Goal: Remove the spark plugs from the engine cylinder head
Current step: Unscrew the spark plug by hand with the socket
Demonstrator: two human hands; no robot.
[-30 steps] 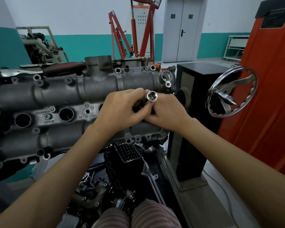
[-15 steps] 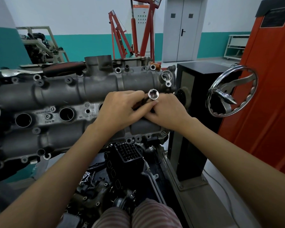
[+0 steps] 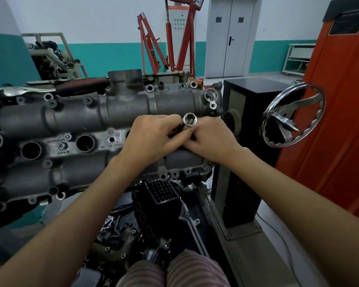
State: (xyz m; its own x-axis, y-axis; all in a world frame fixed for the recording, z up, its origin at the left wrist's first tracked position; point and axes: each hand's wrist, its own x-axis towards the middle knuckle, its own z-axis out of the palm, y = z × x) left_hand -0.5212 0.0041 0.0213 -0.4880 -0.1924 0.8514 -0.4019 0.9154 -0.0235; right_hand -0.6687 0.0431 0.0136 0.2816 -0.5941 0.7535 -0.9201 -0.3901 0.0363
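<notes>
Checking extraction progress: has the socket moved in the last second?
No. The socket sits just below-left of the cylinder head's end bore, as before.

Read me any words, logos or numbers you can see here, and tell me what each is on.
VW roundel logo: cast on the cylinder head.
Cast part number beside it: too blurred to read.
Plaque on the orange cabinet: too dark to read.

I see a dull grey cylinder head (image 3: 104, 129), a shiny silver socket (image 3: 190, 122), a red hoist (image 3: 170, 38), and teal-banded walls (image 3: 112, 56).
</notes>
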